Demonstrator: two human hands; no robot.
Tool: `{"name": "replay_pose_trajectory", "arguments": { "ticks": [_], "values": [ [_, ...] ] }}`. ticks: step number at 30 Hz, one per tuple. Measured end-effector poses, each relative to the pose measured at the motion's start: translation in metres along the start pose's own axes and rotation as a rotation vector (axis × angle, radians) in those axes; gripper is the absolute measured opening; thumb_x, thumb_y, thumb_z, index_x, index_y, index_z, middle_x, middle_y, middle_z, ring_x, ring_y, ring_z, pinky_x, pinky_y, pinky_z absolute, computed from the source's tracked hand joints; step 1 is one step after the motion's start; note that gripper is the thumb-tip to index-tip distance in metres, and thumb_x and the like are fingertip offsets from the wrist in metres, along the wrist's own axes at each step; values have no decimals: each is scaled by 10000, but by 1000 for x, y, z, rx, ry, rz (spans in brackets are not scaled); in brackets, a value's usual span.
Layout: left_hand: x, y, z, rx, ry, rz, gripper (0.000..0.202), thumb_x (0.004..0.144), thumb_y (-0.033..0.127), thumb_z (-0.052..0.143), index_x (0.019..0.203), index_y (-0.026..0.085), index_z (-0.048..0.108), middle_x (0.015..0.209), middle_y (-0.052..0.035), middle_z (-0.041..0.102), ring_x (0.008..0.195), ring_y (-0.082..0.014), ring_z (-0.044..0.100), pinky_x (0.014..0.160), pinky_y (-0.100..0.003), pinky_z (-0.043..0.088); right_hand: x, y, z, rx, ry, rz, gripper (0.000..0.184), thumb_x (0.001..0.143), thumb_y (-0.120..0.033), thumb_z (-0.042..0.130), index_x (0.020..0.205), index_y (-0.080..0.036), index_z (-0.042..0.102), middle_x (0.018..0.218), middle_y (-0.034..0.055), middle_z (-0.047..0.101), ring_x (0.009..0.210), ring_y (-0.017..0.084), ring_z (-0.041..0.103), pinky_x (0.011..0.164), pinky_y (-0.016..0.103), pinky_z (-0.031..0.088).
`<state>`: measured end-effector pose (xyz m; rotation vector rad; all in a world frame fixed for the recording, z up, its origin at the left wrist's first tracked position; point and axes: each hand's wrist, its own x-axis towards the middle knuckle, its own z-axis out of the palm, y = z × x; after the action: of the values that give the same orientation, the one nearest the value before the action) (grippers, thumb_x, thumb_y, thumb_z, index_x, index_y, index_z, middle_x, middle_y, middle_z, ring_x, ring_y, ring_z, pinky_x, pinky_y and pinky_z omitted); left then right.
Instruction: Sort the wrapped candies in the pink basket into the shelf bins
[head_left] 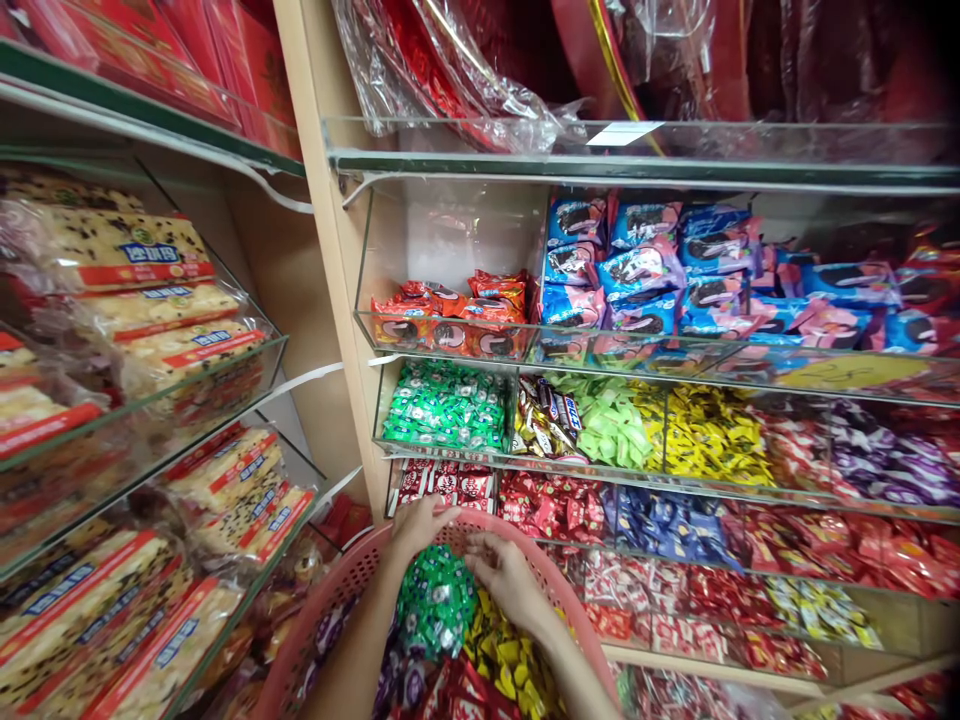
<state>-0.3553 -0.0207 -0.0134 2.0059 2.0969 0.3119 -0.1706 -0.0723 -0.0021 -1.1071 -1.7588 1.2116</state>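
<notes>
A pink plastic basket (592, 640) with a perforated wall stands in front of me. Inside it lies a rounded heap of green-wrapped candies (439, 605). Around the heap are yellow-wrapped candies (517, 665), purple-wrapped candies (411, 688) and red packets (469, 690). My left hand (412, 528) is over the far rim, fingers stretched to the right, with nothing visible in it. Just right of the green heap, my right hand (508, 572) hovers with loosely bent, parted fingers and holds nothing I can see.
Ahead, glass-fronted shelves hold a bin of green candies (448, 405), red KitKat-like packets (442, 482), yellow candies (712, 430) and blue biscuit packs (645, 265). Packaged puffed-rice bars (142, 250) fill angled shelves on the left. A wooden upright (330, 250) separates the two sides.
</notes>
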Motion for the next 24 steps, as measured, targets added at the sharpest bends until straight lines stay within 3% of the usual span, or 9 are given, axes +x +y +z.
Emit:
{"name": "replay_pose_trajectory", "arguments": {
  "ticks": [3,7,13,19,24],
  "values": [
    [0,0,0,1,1,-9,580,773,701,289,866,228,613,853,-38,686,838,-204,619,660,-233,366,1,-13,-2,-37,-20,-42,242,779,-315,538,922,-156,651,852,62,673,742,197,607,655,290,467],
    [0,1,-2,1,-11,-6,526,793,657,313,887,245,626,903,-37,692,868,-215,621,683,-248,383,11,-60,-15,-98,-89,-170,228,810,-300,520,935,-187,673,738,20,668,650,158,582,602,252,440],
    [0,2,-2,-55,-32,-35,554,781,660,340,1028,250,619,1002,-45,682,951,-214,609,755,-255,400,65,-130,-34,-281,48,-425,137,791,-218,565,844,-190,687,823,27,667,708,142,581,663,243,422],
    [2,-1,3,-34,6,-18,578,765,696,314,947,250,633,939,-47,696,911,-228,621,726,-268,405,132,-147,-15,-576,126,-496,125,782,-215,597,877,-192,675,904,48,626,830,162,576,753,262,405],
    [3,-2,4,-11,24,-14,568,769,690,312,906,239,630,921,-49,697,890,-222,627,702,-258,393,152,-145,1,-683,98,-455,106,784,-218,588,836,-209,680,891,46,624,829,167,578,718,247,403]
  ]
}}
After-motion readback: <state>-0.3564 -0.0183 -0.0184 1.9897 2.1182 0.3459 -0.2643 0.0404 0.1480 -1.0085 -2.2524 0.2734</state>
